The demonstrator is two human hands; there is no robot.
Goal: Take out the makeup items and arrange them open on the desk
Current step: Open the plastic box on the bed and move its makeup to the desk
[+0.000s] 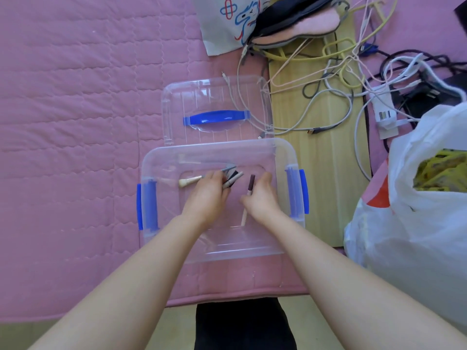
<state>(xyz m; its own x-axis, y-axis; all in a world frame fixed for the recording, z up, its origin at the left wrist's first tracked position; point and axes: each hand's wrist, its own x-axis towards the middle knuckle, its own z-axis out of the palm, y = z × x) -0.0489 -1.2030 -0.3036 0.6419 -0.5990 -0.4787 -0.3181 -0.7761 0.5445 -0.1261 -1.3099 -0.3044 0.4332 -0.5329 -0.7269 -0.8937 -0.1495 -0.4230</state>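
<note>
Clear plastic storage box with blue side latches [151, 173] sits open on the pink quilted cover [75, 122]; its clear lid with a blue handle [217, 117] lies flat just behind it, touching the back rim. Both hands are down inside the box.

Left hand [208, 195] has fingers curled round a bundle of slim grey and black makeup sticks [231, 179], two or three, exact count unclear since they overlap. Cream-handled makeup brush [189, 182] pokes out on the hand's left side; cannot tell whether it is gripped or just lying on the box floor. Right hand [261, 195] pinches a dark maroon pencil-shaped makeup stick [250, 184], held roughly upright. Pale thin stick [243, 218] lies on the box floor beneath the right wrist, not held.

Handling, judged: all items light, stiff, thin and smooth, likely to roll or slip out of a bundle. Best to grip mid-barrel; caps probably pull off, so hold the barrel with one hand and the cap with the other. Brush tip is soft, so take it by the handle.

Count: one box, one lid, two latches, one brush, one maroon stick, one pale stick, roughly two to three grey-black sticks. No items out on the surface yet.

Nearby: tangle of cables [341, 79] on a light wooden board [326, 173], white plastic bag [417, 198] at the right.
</note>
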